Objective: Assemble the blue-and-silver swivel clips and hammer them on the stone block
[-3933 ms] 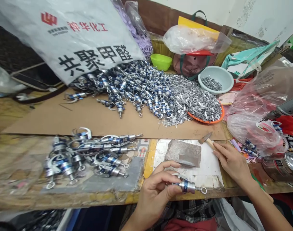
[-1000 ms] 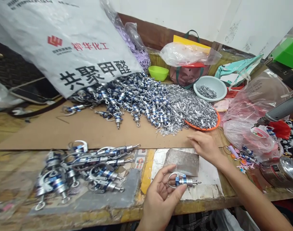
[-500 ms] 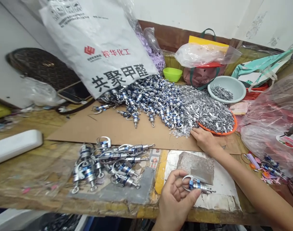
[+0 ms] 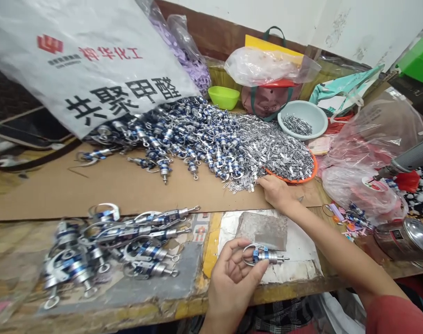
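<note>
My left hand (image 4: pixel 234 273) pinches a blue-and-silver metal piece (image 4: pixel 267 256) between thumb and fingers. This piece has a cylindrical body, a curved hook at one end and a thin tip pointing right. My right hand (image 4: pixel 276 191) reaches to the near edge of a heap of small perforated metal plates (image 4: pixel 277 148). Its fingers are drawn together at the plates, and what lies between the fingertips is too small to make out. Beneath and behind my left hand is a flat grey stone-like block (image 4: pixel 258 228) on a white board (image 4: pixel 302 260).
Several similar blue-and-silver pieces (image 4: pixel 124 241) lie at the left front. A larger pile (image 4: pixel 197 134) spreads over cardboard (image 4: pixel 103 185) below a white sack (image 4: pixel 103 60). Behind stand a green bowl (image 4: pixel 224 97) and a pale blue bowl (image 4: pixel 319 123). A power-tool-like grey shaft (image 4: pixel 413 155) juts in at right.
The view has swung to the right, so the bench contents appear shifted left. My left hand keeps its hold on the metal piece, and my right hand stays at the edge of the plates.
</note>
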`<state>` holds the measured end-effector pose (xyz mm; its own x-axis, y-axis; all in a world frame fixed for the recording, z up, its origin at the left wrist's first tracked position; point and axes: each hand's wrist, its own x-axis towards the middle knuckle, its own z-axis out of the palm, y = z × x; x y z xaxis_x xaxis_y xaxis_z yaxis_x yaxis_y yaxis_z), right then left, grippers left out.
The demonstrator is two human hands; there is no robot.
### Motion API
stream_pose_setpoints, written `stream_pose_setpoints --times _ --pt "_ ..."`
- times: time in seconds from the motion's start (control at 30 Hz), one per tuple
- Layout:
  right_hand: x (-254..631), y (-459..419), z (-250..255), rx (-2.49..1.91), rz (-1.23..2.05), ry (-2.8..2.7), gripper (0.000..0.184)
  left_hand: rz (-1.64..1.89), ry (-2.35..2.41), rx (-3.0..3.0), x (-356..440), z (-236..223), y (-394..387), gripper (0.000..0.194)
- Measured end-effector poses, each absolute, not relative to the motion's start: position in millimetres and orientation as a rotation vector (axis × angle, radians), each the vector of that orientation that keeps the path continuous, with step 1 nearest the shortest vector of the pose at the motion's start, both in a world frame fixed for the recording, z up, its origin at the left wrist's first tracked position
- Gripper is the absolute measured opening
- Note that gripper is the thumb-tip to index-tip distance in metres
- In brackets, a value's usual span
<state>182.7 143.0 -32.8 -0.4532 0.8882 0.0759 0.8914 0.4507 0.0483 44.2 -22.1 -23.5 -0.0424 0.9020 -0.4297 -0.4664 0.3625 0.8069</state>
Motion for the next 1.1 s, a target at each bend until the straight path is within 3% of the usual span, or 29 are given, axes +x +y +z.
stream_pose_setpoints --times 0.73,1.1 --pt "181.1 145.7 -26.8 -1.57 -0.159 -2.781 0.025 1.223 1.166 0.509 46.5 -12.9 -22.6 0.037" --pt "197.5 149.0 -36.0 -1.459 -0.234 -2.761 0.03 1.228 1.177 0.506 46.6 -15.0 -21.9 0.038"
